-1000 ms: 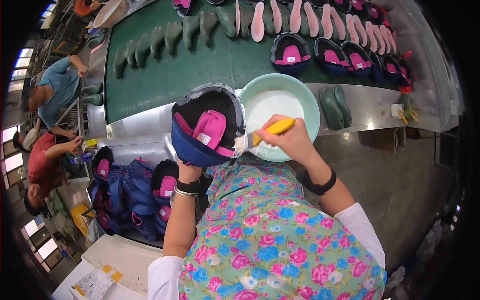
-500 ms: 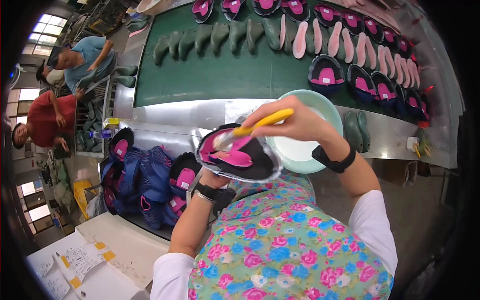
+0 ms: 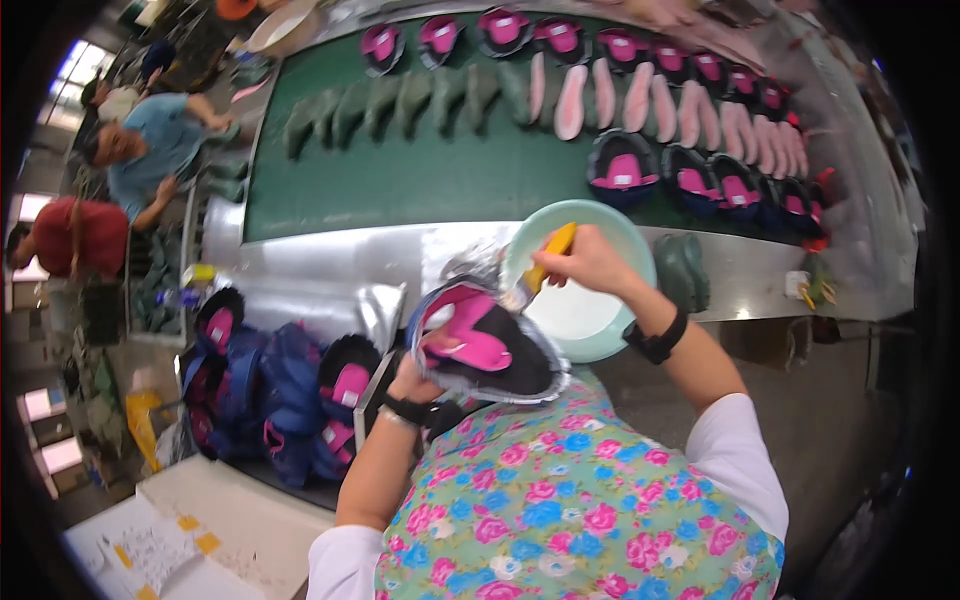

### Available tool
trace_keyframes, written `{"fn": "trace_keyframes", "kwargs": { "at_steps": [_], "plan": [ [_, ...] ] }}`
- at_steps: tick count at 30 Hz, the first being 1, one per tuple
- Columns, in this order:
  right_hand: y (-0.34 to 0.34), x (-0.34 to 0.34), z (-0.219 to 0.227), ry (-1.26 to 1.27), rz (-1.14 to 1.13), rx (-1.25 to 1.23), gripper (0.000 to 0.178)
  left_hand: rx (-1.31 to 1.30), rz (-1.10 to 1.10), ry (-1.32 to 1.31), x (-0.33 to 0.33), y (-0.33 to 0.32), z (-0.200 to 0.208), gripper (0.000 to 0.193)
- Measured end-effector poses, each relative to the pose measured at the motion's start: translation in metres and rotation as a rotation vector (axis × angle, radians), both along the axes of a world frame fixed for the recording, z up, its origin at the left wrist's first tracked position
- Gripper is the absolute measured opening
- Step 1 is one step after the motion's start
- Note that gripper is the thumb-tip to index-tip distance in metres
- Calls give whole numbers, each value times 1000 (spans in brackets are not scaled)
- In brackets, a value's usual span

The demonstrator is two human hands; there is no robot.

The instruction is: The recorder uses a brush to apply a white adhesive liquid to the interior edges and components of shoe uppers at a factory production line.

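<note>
My left hand [image 3: 412, 383] grips a dark shoe upper with a pink lining [image 3: 480, 340] from below, its opening tilted up toward me. My right hand [image 3: 590, 262] holds a yellow-handled brush [image 3: 540, 272]; the bristles touch the upper's rim at its right edge. Just behind the brush sits a pale green bowl of white glue [image 3: 585, 310] on the metal ledge. A black band [image 3: 656, 343] is on my right wrist, and my left wrist carries a dark strap.
A green conveyor belt [image 3: 400, 180] carries green soles [image 3: 400, 100], pink insoles [image 3: 640, 100] and more dark-and-pink uppers [image 3: 625, 168]. A heap of blue and pink uppers [image 3: 280, 395] lies at my left. Two people [image 3: 140, 150] work at the far left. A pair of green soles [image 3: 685, 270] stands right of the bowl.
The upper has turned and dropped lower in my left hand, its opening now facing up. My right hand has brought the brush from the bowl onto the upper's rim.
</note>
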State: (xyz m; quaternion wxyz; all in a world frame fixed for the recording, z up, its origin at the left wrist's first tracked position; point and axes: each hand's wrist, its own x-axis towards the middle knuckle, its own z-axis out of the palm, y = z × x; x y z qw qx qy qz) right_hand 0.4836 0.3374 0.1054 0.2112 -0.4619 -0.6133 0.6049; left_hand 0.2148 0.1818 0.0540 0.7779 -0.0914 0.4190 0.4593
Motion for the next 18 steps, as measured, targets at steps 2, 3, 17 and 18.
{"fn": "trace_keyframes", "kwargs": {
  "at_steps": [2,3,17,18],
  "plan": [
    [3,10,-3,-80,-108,55,32,313,-117,212,0,17,30,48],
    [9,12,13,-111,-77,110,31,328,-73,230,-17,15,9,49],
    [62,-47,27,-147,218,599,44,962,13,1059,35,150,-9,80],
    [70,-47,25,-206,240,599,42,911,-106,1175,30,151,-9,85]
  ]
}}
